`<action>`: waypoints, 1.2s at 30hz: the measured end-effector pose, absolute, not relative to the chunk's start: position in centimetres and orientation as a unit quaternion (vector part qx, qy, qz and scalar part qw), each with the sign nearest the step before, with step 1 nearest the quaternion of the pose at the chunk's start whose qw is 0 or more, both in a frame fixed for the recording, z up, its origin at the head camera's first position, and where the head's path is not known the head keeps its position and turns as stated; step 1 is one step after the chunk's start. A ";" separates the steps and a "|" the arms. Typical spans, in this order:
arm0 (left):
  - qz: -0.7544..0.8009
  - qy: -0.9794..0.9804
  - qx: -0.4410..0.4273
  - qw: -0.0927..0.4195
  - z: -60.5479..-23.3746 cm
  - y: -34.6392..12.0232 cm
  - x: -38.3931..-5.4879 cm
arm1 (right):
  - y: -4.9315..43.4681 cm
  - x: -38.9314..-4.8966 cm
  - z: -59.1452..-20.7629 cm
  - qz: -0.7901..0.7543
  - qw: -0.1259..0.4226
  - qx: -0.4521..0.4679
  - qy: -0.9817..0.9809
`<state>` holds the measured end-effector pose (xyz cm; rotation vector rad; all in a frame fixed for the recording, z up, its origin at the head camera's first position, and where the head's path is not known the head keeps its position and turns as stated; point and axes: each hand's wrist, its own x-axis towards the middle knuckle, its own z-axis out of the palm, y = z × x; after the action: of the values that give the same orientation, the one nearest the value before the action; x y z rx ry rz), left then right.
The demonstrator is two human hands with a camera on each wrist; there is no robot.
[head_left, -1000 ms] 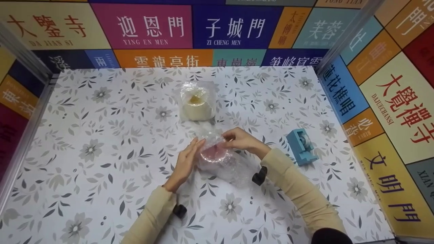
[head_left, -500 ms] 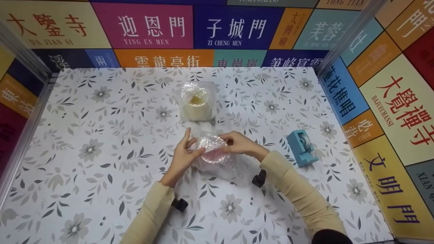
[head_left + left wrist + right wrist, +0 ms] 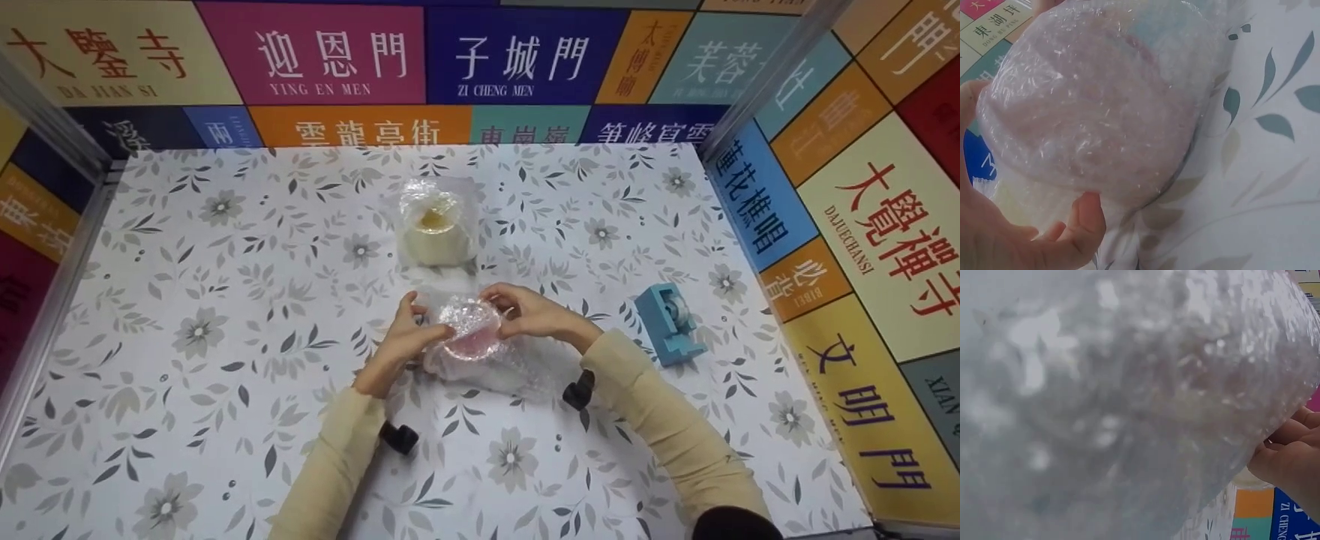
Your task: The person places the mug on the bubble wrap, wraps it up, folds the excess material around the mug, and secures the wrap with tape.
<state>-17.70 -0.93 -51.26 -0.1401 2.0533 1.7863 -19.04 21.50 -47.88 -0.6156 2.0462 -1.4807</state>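
Note:
A pink round object wrapped in bubble wrap lies between both hands near the middle of the table. Its exact kind is blurred by the clear wrap. At its left side my left hand holds it, thumb over the top rim and fingers bent at the side. From the right, my right hand pinches the wrap at the rim between thumb and fingers. In the left wrist view the bubble wrap bulges round the pink object, the left fingertips against its edge. Bubble wrap fills most of the right wrist view.
Behind the hands stands a cream, hollow-topped cup-like thing wrapped in bubble wrap. A blue tape dispenser sits to the right. Loose bubble wrap spreads right of the pink object. Printed panels border the white floral table.
My left hand turned from lying flat against the wrap to gripping its left side with the thumb on top. The wrap flap came down over the pink top. My right hand kept its hold.

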 end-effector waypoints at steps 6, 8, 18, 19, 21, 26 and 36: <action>0.641 0.745 -0.043 0.180 -51.3 -0.7 -17.4 | 22.9 -18.6 -47.1 -0.505 0.234 -0.205 0.805; 0.643 0.744 -0.042 0.177 -51.4 -0.7 -17.3 | 23.9 -18.3 -46.9 -0.493 0.213 -0.185 0.823; 0.666 0.726 -0.063 0.156 -51.7 -0.5 -16.6 | 27.9 -12.6 -44.9 -0.464 0.172 -0.092 0.864; 0.669 0.724 -0.068 0.154 -51.7 -0.4 -16.5 | 27.9 -11.8 -44.8 -0.476 0.185 -0.088 0.855; 0.671 0.723 -0.072 0.145 -51.6 -0.3 -16.2 | 28.1 -10.1 -45.2 -0.513 0.225 -0.086 0.824; 0.665 0.731 -0.089 0.122 -51.8 0.4 -15.6 | 28.2 -7.1 -48.0 -0.583 0.310 -0.057 0.749; 0.657 0.744 -0.106 0.065 -52.1 1.4 -14.3 | 27.4 -6.7 -51.5 -0.799 0.261 0.173 0.514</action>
<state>-14.28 1.43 -52.10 -0.3205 2.2447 1.9822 -6.72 27.40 -51.48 0.4681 1.3923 -2.1619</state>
